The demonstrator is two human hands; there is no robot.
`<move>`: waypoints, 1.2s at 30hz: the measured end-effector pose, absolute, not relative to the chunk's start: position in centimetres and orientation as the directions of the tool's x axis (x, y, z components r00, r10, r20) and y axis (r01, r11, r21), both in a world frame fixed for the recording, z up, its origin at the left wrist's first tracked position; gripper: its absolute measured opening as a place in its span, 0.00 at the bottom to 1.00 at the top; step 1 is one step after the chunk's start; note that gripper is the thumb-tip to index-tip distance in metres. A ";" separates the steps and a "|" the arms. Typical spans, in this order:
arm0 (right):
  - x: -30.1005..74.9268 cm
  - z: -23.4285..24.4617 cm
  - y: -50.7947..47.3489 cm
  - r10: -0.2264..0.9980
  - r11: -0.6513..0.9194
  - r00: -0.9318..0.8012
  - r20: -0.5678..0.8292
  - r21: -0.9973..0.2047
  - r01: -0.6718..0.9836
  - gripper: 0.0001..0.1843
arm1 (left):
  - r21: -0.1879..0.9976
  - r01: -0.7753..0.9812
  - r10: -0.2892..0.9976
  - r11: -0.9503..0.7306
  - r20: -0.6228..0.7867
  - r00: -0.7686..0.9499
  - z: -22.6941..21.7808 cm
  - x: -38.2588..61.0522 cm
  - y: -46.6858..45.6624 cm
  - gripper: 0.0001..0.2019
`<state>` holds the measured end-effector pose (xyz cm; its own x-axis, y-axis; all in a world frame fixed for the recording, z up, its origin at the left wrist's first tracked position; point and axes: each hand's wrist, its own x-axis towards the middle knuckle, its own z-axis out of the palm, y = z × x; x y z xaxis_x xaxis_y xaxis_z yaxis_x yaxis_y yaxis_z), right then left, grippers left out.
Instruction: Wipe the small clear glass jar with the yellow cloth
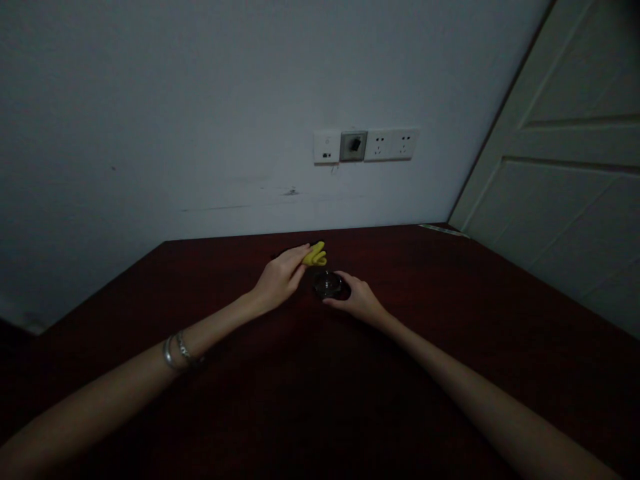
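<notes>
A folded yellow cloth [315,255] is pinched in my left hand [281,275], its end sticking out past the fingertips. Just in front and to the right of the cloth, a small round clear glass dish [327,285] rests on the dark red tabletop [300,373]. My right hand [361,297] curves around the dish's right side, thumb on the near edge and fingers on the far edge. In the dim light I cannot tell what, if anything, is in the dish. Two silver bangles [176,351] circle my left wrist.
Behind the table rises a white wall [200,120] with scuff marks. Switches and power sockets [391,145] are set in it. A panelled door [565,180] stands along the right side. A thin pale strip [443,231] lies at the table's far right corner.
</notes>
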<state>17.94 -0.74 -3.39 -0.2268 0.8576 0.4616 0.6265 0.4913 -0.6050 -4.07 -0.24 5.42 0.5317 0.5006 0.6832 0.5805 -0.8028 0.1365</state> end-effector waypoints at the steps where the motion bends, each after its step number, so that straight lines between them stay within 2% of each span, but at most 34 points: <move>1: 17.9 -3.4 -0.7 0.856 0.493 -0.227 0.464 -0.603 0.627 0.37 | 0.081 0.550 0.455 -0.831 0.667 0.590 4.8 -4.1 -0.2 0.20; 3: 18.0 -3.5 -0.6 0.854 0.497 -0.230 0.468 -0.600 0.627 0.37 | 0.000 0.451 0.373 -0.892 0.564 0.737 3.3 -4.1 -0.4 0.20; 5: 18.1 -3.7 -0.5 0.849 0.507 -0.241 0.470 -0.596 0.623 0.36 | -0.015 0.369 0.317 -0.929 0.481 0.817 1.9 -4.0 -1.0 0.20; 12: 18.2 -3.6 -0.5 0.841 0.522 -0.256 0.476 -0.594 0.612 0.33 | 0.086 0.459 0.424 -0.884 0.561 0.711 0.2 -3.6 -2.2 0.18; 16: 18.1 -3.5 -0.6 0.840 0.526 -0.259 0.477 -0.596 0.606 0.33 | 0.129 0.464 0.453 -0.876 0.550 0.702 0.6 -3.8 -2.4 0.16; 21: 18.1 -3.6 -0.7 0.842 0.522 -0.256 0.475 -0.595 0.611 0.34 | 0.076 0.441 0.420 -0.894 0.486 0.767 1.0 -4.8 -2.6 0.17; 28: 17.8 -3.8 -0.7 0.859 0.491 -0.232 0.457 -0.603 0.629 0.37 | 0.054 0.459 0.427 -0.887 0.475 0.770 0.8 -6.1 -3.0 0.13; 31: 17.8 -3.8 -0.7 0.862 0.485 -0.228 0.452 -0.608 0.629 0.38 | 0.139 0.461 0.454 -0.876 0.559 0.694 1.6 -6.1 -2.8 0.13; 36: 17.8 -3.6 -0.9 0.864 0.486 -0.234 0.447 -0.613 0.623 0.39 | 0.424 0.474 0.618 -0.772 0.675 0.404 4.4 -4.8 -1.4 0.11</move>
